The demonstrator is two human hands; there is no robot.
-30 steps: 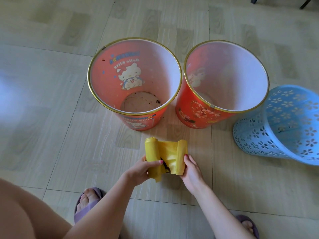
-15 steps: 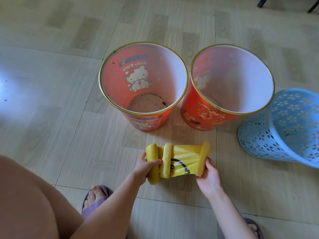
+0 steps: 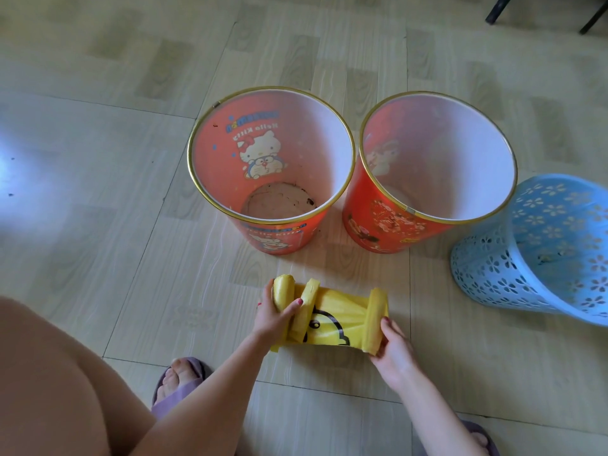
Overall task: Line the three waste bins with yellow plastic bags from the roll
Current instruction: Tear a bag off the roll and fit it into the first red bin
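Three bins stand on the floor: a red bin with a cartoon cat print, a second red bin right of it, and a blue perforated bin at the far right. All three hold no bag. In front of them my left hand grips the yellow bag roll. My right hand pinches the rolled end of a yellow bag pulled out from the roll. The stretched bag shows a black printed drawing.
The floor is pale wood-pattern tile. My knee fills the lower left and a foot in a purple slipper stands below the hands. Dark furniture legs show at the top right corner.
My right hand has drawn the bag's end further right, away from the roll, so more yellow sheet with its black print is stretched between my hands.
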